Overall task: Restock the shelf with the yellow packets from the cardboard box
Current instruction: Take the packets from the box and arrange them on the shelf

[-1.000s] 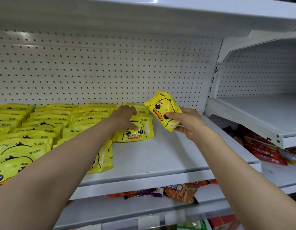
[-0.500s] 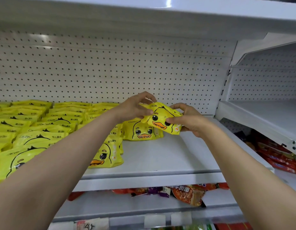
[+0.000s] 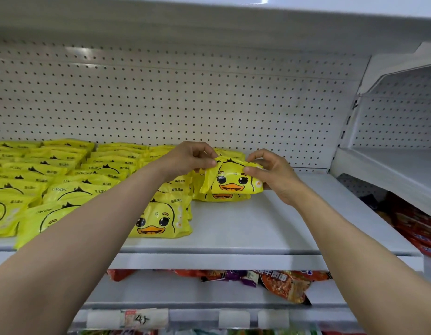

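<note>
1. A yellow packet (image 3: 231, 180) with a duck face is sitting on top of another packet (image 3: 221, 197) at the back of the white shelf (image 3: 258, 228).
2. The left hand (image 3: 188, 159) is pinching its upper left corner.
3. The right hand (image 3: 272, 172) is gripping its right end.
4. Rows of yellow packets (image 3: 64, 180) are lying to the left.
5. Red noodle bags (image 3: 282, 284) are lying on the shelf below.

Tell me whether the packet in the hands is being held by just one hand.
No: both the left hand and the right hand pinch the top corners of the yellow packet above the shelf.
</note>
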A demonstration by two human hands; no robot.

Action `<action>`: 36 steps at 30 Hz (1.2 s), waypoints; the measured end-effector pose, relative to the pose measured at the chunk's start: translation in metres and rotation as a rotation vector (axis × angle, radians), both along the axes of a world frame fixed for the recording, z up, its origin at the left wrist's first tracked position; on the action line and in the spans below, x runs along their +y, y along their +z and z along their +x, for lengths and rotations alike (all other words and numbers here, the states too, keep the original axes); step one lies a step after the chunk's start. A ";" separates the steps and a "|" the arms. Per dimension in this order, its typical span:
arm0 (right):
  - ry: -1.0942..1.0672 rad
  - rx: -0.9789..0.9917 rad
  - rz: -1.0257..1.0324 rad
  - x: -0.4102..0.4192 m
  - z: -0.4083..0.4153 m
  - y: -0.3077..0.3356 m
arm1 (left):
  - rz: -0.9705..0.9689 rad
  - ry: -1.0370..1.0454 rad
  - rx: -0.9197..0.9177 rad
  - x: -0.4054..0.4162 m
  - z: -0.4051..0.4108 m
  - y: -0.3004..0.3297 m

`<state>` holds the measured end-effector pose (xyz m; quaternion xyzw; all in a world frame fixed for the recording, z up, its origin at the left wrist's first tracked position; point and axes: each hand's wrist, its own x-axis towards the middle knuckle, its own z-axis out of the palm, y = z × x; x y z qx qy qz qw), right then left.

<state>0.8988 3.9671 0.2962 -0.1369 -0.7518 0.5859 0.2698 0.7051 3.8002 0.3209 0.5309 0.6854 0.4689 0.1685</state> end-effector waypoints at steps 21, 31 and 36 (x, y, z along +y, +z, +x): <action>-0.040 -0.073 0.140 0.000 -0.018 -0.025 | -0.326 0.114 0.406 0.009 0.007 -0.007; 0.008 -0.113 -0.096 0.006 -0.005 -0.020 | -0.260 0.097 0.445 0.019 0.020 -0.013; -0.099 -0.014 -0.102 -0.004 -0.004 -0.014 | -0.281 0.070 0.419 0.022 0.021 -0.012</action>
